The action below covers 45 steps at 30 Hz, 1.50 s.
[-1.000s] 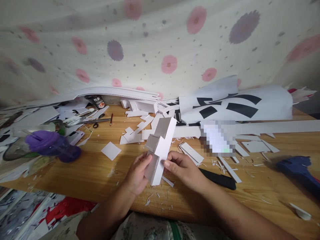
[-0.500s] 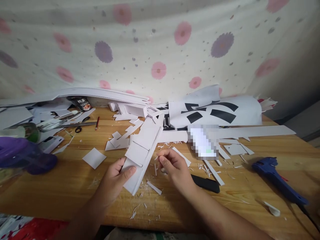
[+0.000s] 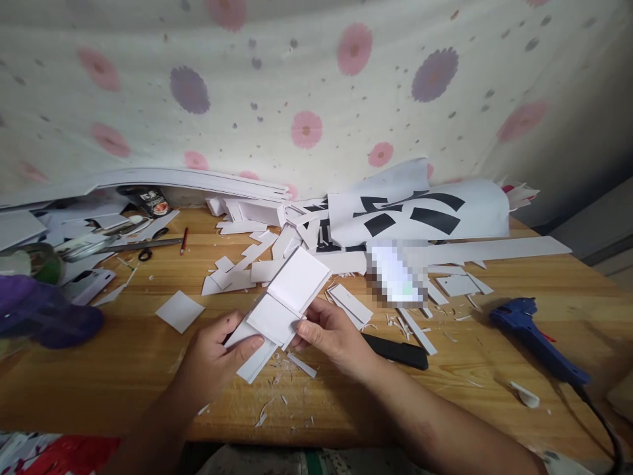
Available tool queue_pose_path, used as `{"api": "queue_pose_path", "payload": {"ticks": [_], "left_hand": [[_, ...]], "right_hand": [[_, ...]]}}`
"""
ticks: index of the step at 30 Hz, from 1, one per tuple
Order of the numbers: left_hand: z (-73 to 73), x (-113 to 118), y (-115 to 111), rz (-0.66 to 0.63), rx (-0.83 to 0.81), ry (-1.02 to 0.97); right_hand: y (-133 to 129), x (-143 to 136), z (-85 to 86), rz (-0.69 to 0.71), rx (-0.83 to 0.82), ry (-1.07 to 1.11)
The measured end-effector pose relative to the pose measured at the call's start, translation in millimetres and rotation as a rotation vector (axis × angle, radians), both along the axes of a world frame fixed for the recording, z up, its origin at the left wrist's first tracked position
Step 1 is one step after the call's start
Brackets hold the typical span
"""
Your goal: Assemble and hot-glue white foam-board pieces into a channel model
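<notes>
A long white foam-board piece point(image 3: 299, 277), with a smaller panel point(image 3: 277, 316) lying across it, is held above the front of the table. My left hand point(image 3: 210, 359) grips its near left end, thumb on top and the other fingers hidden beneath. On the right long edge my right hand point(image 3: 333, 336) closes too, its thumb pressed by the small panel and its fingertips partly out of sight. Thin board offcuts point(image 3: 301, 365) lie just below the hands. To the left rests a loose white square point(image 3: 180, 311).
A blue glue gun point(image 3: 534, 340) with a cord lies at the right. Near my right forearm is a black flat object point(image 3: 398, 351). Scissors point(image 3: 146, 251), a red pencil point(image 3: 184, 241) and a purple container point(image 3: 44, 313) are at the left. Printed sheets point(image 3: 420, 211) stand at the back.
My right hand has come in from beside the board and taken its right edge. The board has tipped, showing its far end foreshortened. The view has shifted slightly.
</notes>
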<state>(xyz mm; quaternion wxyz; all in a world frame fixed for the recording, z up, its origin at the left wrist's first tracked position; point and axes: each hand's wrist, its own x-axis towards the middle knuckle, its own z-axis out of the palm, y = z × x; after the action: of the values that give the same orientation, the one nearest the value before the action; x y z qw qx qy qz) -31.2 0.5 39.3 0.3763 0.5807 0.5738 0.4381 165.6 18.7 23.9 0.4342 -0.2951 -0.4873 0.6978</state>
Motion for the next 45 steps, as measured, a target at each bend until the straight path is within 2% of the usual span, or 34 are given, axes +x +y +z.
{"api": "queue_pose_path", "payload": {"ticks": [7,11,13,16,20,24,28,34,38,42,45], "left_hand": [[-1.9,-4,2,0.077,0.136,0.139],[2.9,-7,4,0.118,0.193,0.21],[6.4,-11,6,0.127,0.2,0.262],[10.2,-25,12,0.137,0.221,0.411],[12.5,-53,18,0.282,0.285,0.606],[16.7,-69,16,0.331,0.367,0.715],[16.4,-63,14,0.264,0.337,0.771],[-2.8,-41,14,0.105,0.48,0.775],[-10.5,-24,13,0.03,0.634,0.725],[-12.7,-6,12,-0.015,0.753,0.746],[-14.9,5,10,-0.008,0.79,0.794]], "right_hand": [[-4,-3,-0.1,0.033,0.068,-0.131],[-7,-4,-2.3,-0.017,0.076,-0.276],[-8,-3,-2.6,-0.047,0.147,-0.371],[-8,-1,-2.1,-0.058,0.281,-0.465],[-8,0,-3.6,-0.071,0.409,-0.545],[-6,-2,-10.1,-0.154,0.537,-0.623],[-5,-1,-17.0,-0.261,0.605,-0.605],[-5,4,-18.7,-0.226,0.59,-0.659],[-5,1,-12.5,-0.153,0.544,-0.528],[-5,-5,-4.8,-0.025,0.313,-0.178],[-4,-9,-3.1,0.0,0.164,0.054]]}}
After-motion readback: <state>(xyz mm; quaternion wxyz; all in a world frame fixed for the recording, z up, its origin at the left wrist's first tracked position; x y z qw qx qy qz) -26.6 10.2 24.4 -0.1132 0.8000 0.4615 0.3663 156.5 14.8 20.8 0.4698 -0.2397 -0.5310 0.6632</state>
